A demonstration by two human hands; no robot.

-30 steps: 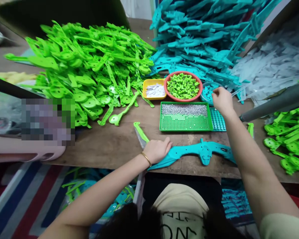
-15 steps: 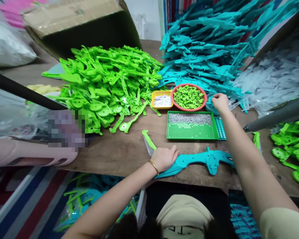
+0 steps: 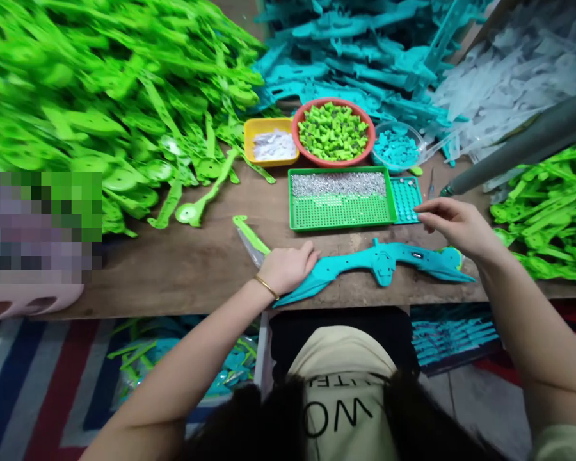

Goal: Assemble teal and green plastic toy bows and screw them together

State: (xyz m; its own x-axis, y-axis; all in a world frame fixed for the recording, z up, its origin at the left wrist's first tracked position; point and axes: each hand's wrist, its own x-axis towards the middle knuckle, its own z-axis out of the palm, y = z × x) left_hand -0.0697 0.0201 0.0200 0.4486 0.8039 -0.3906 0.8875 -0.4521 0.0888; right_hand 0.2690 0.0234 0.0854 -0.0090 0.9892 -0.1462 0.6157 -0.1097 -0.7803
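Note:
A teal plastic bow-shaped piece (image 3: 346, 262) lies along the front of the table. My left hand (image 3: 288, 267) is closed on its left end, and a bright green strip with a clear blade-like part (image 3: 252, 237) juts out from beside that hand. At the piece's right end a bit of bright green shows under the teal, and a small metal part sits in a slot. My right hand (image 3: 463, 227) hovers with thumb and forefinger together by the right edge of a small teal pegged tray (image 3: 406, 198); whatever they pinch is too small to make out.
A green perforated tray (image 3: 340, 214) holds many tiny metal pieces. Behind it stand a yellow dish (image 3: 248, 144), a red bowl (image 3: 297, 144) and a clear bowl (image 3: 420, 144) of teal bits. Piles of green (image 3: 100, 83), teal (image 3: 355, 57) and clear parts (image 3: 523, 77) surround them. A grey bar (image 3: 523, 141) slants in at right.
My right hand has come from the clear bowl of teal bits toward me, to beside the teal tray. My left hand stays on the bow-shaped piece. The camera view has tilted down and shifted.

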